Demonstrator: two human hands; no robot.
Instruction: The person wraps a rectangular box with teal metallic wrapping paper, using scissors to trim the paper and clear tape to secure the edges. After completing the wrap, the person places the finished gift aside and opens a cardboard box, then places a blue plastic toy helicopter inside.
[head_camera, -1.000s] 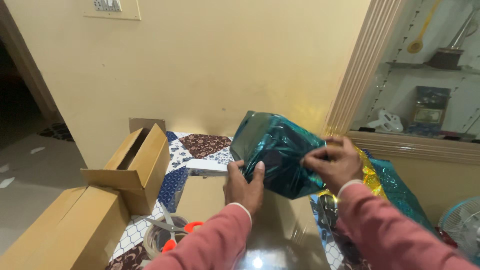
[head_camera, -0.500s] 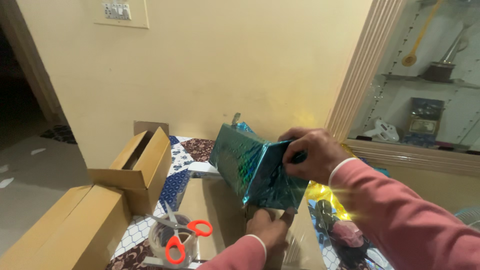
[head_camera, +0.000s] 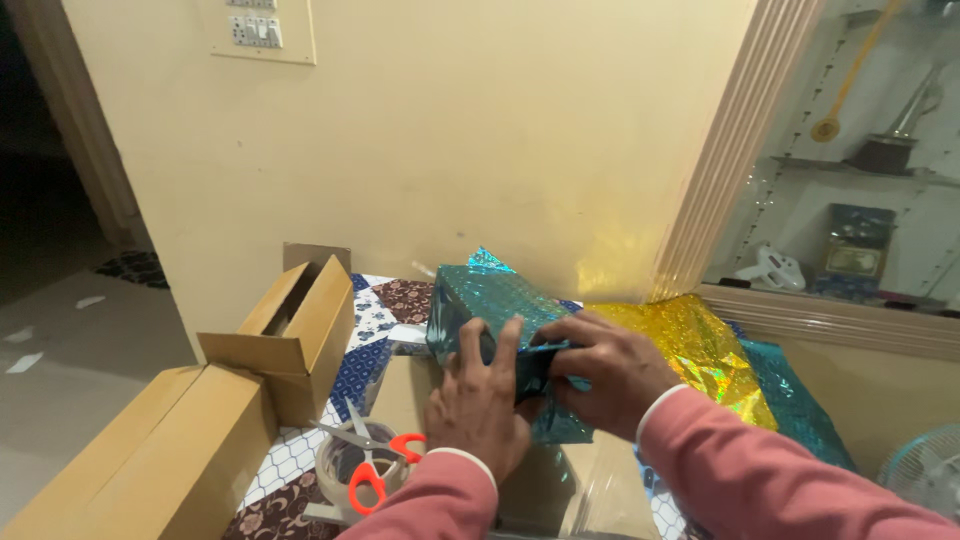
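Note:
A box wrapped in shiny teal holographic paper (head_camera: 480, 300) rests on the table against the wall. My left hand (head_camera: 477, 400) lies flat on its near side, fingers spread upward over the wrap. My right hand (head_camera: 600, 370) presses a fold of the teal paper at the box's near right end, fingers curled over it. Both sleeves are pink. The near face of the box is hidden behind my hands.
Orange-handled scissors (head_camera: 365, 465) lie across a roll of clear tape (head_camera: 335, 480) at the left front. An open cardboard box (head_camera: 290, 335) and a long closed carton (head_camera: 150, 450) stand at left. Gold foil sheet (head_camera: 690, 345) and teal sheet (head_camera: 800, 400) lie at right. A fan (head_camera: 920, 470) sits far right.
The wrapped box has come down from a raised, tilted position onto the table. My left hand moved from underneath it to its near side, and my right hand dropped to the near end fold.

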